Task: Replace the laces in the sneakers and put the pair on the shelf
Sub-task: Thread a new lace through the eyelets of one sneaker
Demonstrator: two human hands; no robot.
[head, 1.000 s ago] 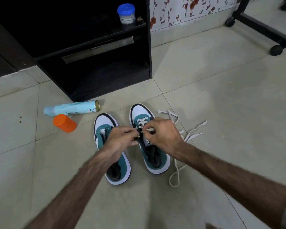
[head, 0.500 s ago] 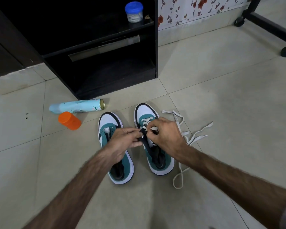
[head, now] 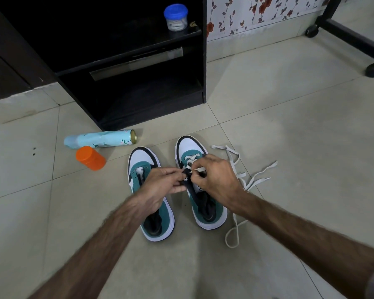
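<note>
Sneakers sit side by side on the glossy tiled floor [head: 289,117], toes toward twelve o'clock. The left hand [head: 160,186] pinches the right sneaker [head: 194,169] at its dark tongue; the right hand [head: 218,180] pinches a flat white lace [head: 255,180] trailing toward three o'clock. The left sneaker [head: 147,160], teal suede with a white toe, lies beside it. A black shelf [head: 138,61] stands at twelve.

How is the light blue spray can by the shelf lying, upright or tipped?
Tipped: the spray can lies lengthwise on the floor tiles.

Glossy floor tiles [head: 289,126] — matt cloth laces [head: 255,180], metal-rimmed spray can [head: 99,140].
</note>
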